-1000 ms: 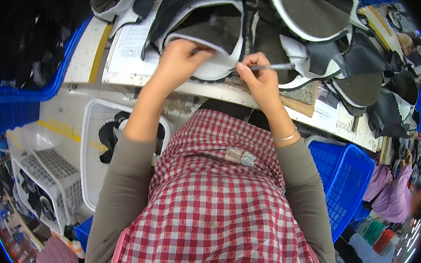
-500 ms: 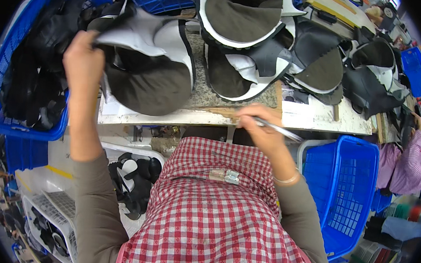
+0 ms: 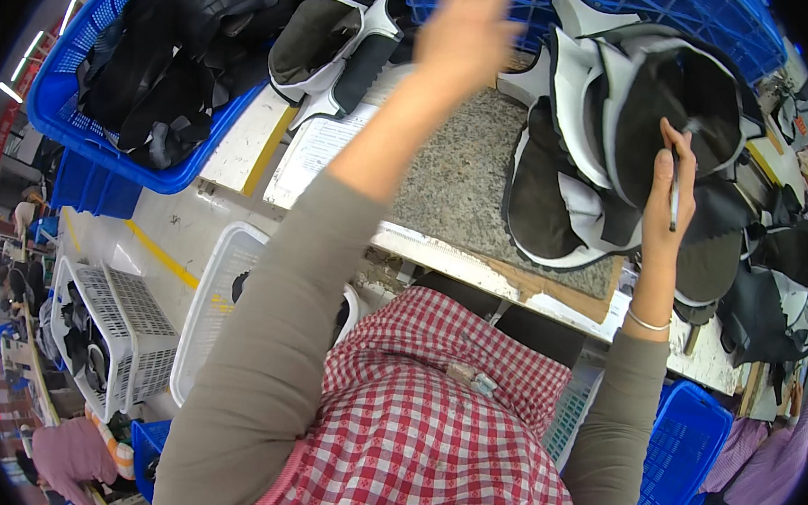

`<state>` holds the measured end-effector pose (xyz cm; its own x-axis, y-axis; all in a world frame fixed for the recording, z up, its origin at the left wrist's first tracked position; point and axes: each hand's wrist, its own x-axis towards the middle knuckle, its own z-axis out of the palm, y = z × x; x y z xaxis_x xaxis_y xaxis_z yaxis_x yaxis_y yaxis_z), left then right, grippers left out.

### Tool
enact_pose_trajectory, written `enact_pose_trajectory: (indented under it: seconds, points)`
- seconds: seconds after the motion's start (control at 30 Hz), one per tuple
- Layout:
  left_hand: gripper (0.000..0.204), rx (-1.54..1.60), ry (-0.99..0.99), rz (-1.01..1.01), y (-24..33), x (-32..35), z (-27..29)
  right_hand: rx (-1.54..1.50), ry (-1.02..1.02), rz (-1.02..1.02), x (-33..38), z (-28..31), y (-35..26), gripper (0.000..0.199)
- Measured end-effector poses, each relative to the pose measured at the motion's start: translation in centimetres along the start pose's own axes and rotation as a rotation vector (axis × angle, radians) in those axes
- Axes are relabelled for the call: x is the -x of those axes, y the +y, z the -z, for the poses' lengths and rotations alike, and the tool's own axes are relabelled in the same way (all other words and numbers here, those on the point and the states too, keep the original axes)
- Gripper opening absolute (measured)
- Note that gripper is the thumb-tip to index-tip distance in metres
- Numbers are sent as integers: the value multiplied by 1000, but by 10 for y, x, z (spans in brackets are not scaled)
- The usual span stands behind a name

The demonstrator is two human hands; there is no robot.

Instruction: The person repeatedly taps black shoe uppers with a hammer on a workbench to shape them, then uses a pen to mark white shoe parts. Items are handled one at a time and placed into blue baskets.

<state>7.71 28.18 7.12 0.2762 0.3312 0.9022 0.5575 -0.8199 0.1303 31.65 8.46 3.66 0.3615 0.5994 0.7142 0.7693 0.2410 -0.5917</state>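
My left hand (image 3: 469, 34), smeared by motion, reaches over the far side of the bench; its fingers are not clear. A slim silver pen (image 3: 674, 207) is held in my right hand (image 3: 658, 204). That hand's fingertips rest against the dark lining of a black-and-white shoe upper (image 3: 643, 129) at the top of a pile. Beneath it lies another upper (image 3: 546, 197) with a white edge. To the left, a separate black-and-white upper (image 3: 316, 46) lies beside a blue crate.
Several dark pieces fill the blue crate (image 3: 207, 163) at left. Another blue crate (image 3: 594, 11) stands behind the bench. A stone slab (image 3: 449, 166) and a printed sheet (image 3: 312, 155) lie on the bench. More uppers (image 3: 770, 300) sit at right; white baskets (image 3: 147, 318) stand on the floor.
My left hand has let go of the upper, which now lies at the left, and has swung right and away. My right hand has moved up to the pile with the pen. The view has shifted.
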Motion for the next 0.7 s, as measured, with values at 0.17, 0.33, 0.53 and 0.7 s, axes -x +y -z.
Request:
enact_pose_trajectory:
  seconds: [0.17,0.33,0.53,0.7]
  points:
    - [52,-536,-24,423,-183,65,72,34,-71,89,14,-1,25,34]
    - [76,-700,-368,-254,-267,25,66,89,-66,100,18,-6,18,34]
    - [35,-936,-957,-234,-271,-6,43,12,-10,85,27,3,12,33]
    - [27,-695,-644,83,-248,-3,150,-11,-22,48,47,30,-6,31]
